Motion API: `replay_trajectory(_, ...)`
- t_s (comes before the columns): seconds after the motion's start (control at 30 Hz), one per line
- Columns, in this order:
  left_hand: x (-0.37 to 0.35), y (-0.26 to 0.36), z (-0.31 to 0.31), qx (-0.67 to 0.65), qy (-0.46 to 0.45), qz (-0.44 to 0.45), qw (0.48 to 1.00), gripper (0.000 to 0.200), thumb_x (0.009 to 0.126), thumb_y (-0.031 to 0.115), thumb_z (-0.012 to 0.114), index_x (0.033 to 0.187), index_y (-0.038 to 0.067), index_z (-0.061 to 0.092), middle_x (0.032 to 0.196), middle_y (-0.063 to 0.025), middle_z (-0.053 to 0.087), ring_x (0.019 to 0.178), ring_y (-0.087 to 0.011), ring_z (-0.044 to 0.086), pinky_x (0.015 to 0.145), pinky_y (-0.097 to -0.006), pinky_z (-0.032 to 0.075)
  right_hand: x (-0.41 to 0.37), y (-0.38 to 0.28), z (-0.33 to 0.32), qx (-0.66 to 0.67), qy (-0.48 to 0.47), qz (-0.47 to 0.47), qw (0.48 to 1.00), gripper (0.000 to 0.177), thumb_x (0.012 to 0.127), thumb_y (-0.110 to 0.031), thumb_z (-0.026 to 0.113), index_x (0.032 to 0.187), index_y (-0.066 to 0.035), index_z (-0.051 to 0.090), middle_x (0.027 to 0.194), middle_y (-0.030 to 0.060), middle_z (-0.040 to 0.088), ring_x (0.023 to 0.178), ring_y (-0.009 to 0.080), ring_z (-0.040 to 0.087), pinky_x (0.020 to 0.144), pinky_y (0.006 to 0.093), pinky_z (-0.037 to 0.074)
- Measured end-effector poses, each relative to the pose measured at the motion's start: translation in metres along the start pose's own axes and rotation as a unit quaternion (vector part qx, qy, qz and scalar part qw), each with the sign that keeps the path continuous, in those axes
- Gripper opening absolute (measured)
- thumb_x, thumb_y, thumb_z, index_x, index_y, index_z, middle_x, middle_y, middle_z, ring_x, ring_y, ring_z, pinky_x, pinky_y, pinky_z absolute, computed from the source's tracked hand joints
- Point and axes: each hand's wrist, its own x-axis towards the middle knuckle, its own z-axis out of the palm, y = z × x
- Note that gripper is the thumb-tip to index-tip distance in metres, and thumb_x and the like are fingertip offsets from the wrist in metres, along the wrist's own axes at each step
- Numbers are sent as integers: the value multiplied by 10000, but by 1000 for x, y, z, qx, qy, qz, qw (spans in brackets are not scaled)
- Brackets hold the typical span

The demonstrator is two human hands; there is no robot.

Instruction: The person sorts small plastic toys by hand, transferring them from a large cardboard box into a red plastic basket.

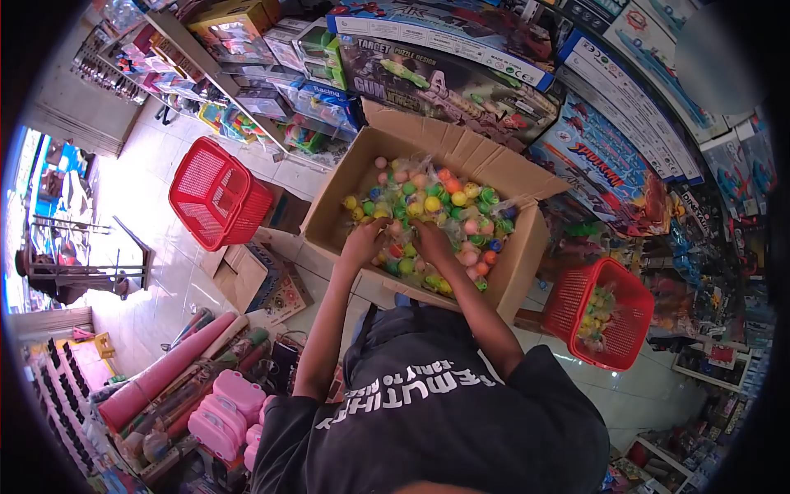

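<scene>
An open cardboard box (329, 206) in front of me holds many small colourful balls (473, 226), some of them in clear plastic wrapping. My left hand (363, 242) reaches over the near side into the balls, its fingers closed near a yellow ball (380, 212). Beside it, my right hand (431, 243) is also down among them, fingers drawn together close to another yellow ball (416, 207). Whatever lies between the fingertips of either hand is too small to make out.
A red plastic basket (206, 165) stands to the left. Another red basket (568, 305) on the right holds some wrapped balls (598, 309). Boxed toys (444, 82) rise behind the box. Pink cases (226, 412) and rolled material (169, 370) sit at lower left.
</scene>
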Motion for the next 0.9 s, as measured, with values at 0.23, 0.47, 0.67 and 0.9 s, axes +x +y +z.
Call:
replay_trajectory(0.23, 18, -37, 9, 94, 35, -128, 987, 220, 818, 196, 481, 1007, 137, 575, 767, -176, 613, 748, -369, 591, 664, -448, 473, 25, -2, 1, -36, -38, 27, 998, 232, 703, -48, 581, 927, -55, 525, 811, 185, 576, 774, 361, 571, 638, 443, 454)
replay_trajectory(0.47, 21, -36, 9, -105, 57, -79, 990, 253, 802, 115, 495, 1042, 72, 564, 795, -192, 610, 746, -370, 595, 657, -396, 462, 23, 16, -17, 123, -60, -10, 991, 180, 800, -111, 573, 920, -18, 475, 703, 148, 526, 651, 292, 549, 582, 374, 412)
replay_trajectory(0.67, 24, -11, -6, -215, -60, 58, 973, 448, 781, 98, 501, 1222, 36, 450, 1158, -157, 491, 840, -250, 589, 729, -340, 471, 33, -12, -42, 297, -109, 35, 948, 161, 871, -154, 516, 897, -8, 456, 640, 64, 481, 579, 146, 479, 542, 308, 381)
replay_trajectory(0.9, 18, -1, -18, -310, -98, -109, 939, 512, 809, 247, 569, 1244, 26, 415, 1116, -131, 498, 722, -125, 575, 492, -241, 473, 55, -39, -45, 481, -136, 82, 862, 189, 892, -164, 490, 1001, -10, 489, 665, -7, 494, 591, 59, 452, 537, 219, 382)
